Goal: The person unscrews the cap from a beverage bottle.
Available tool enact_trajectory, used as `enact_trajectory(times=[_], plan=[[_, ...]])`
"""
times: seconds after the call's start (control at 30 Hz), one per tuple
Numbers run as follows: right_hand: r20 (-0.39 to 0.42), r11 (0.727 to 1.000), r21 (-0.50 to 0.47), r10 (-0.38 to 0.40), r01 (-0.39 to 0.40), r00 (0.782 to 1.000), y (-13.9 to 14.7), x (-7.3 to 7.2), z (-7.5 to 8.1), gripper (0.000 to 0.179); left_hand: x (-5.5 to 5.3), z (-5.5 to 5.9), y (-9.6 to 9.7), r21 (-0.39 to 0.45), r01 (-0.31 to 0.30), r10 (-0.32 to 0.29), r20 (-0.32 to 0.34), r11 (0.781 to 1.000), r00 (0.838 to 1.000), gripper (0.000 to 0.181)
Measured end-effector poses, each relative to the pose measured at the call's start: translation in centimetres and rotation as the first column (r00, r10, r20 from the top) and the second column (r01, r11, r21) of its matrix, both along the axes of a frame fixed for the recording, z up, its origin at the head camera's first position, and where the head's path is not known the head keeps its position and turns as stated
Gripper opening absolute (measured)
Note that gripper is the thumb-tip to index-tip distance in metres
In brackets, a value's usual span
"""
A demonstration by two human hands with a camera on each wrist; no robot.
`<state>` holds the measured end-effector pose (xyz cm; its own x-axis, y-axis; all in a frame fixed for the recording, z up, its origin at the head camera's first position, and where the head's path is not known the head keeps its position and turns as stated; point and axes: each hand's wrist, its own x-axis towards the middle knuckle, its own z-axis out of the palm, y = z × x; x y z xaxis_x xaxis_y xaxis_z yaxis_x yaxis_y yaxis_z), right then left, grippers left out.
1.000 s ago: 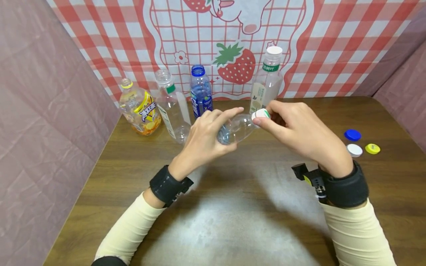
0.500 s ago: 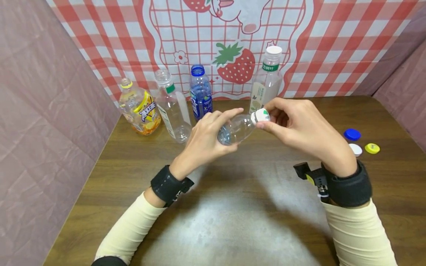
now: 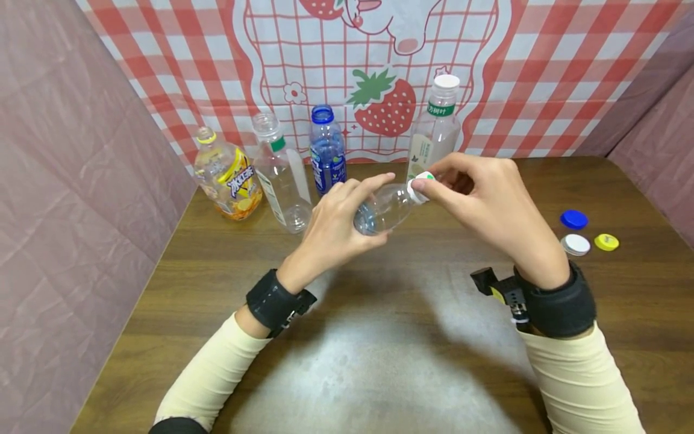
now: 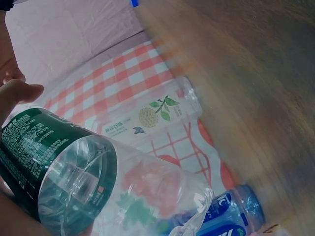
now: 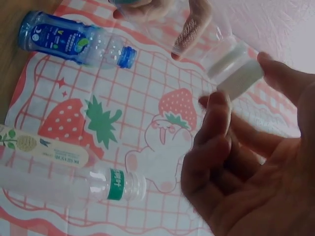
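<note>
A clear plastic bottle (image 3: 394, 208) lies tilted in my left hand (image 3: 336, 226), its neck toward the right. The fingers and thumb of that hand curve round the bottle's body. Its dark green label (image 4: 42, 142) shows in the left wrist view, near the bottom end. A white cap (image 5: 241, 80) with a green mark sits at the mouth of the bottle. My right hand (image 3: 488, 202) pinches this cap between thumb and fingers, with the wrist bent above the table. Part of the cap is covered by the thumb in the head view.
Along the back stand a yellow-labelled bottle (image 3: 230, 181), a clear bottle (image 3: 282, 181), a blue bottle (image 3: 328, 150) and another clear bottle (image 3: 439, 132), all uncapped. Blue (image 3: 574, 219), white (image 3: 576, 244) and yellow caps (image 3: 606, 242) lie at the right. A checked cloth (image 3: 547, 78) hangs behind.
My right hand has turned back and forth at the cap, its wrist swinging slightly right, then left. The cap's green mark has shifted. My left hand keeps the bottle nearly still.
</note>
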<state>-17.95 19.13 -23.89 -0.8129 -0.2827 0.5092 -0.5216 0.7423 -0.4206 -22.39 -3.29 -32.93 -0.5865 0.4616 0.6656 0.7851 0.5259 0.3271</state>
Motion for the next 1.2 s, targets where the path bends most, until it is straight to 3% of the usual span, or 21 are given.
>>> enact_trajectory(times=[0.2, 0.5, 0.8, 1.03, 1.2], plan=[[0.069, 0.994, 0.002, -0.112, 0.112, 0.991, -0.1, 0.0, -0.1, 0.04, 0.0, -0.2, 0.1, 0.007, -0.005, 0.005, -0.005, 1.0, 1.0, 0.081], [0.07, 0.996, -0.017, -0.084, 0.085, 0.994, 0.0, 0.1, 0.0, 0.037, 0.0, -0.2, 0.1, 0.006, -0.009, 0.009, -0.006, 1.0, 1.0, 0.081], [0.029, 0.999, -0.011, 0.031, -0.03, 0.999, 0.5, 0.1, 0.0, 0.029, 0.0, -0.3, 0.2, 0.005, -0.012, 0.012, 0.004, 1.0, 1.0, 0.081], [0.035, 0.985, -0.032, 0.168, -0.167, 0.985, 0.8, 0.0, 0.1, 0.026, 0.0, -0.4, 0.1, 0.017, -0.009, 0.008, 0.013, 1.0, 1.0, 0.081], [0.043, 0.979, -0.045, 0.2, -0.198, 0.979, 1.0, 0.0, 0.2, 0.03, 0.0, -0.4, 0.1, 0.023, -0.006, 0.006, 0.02, 1.0, 1.0, 0.081]])
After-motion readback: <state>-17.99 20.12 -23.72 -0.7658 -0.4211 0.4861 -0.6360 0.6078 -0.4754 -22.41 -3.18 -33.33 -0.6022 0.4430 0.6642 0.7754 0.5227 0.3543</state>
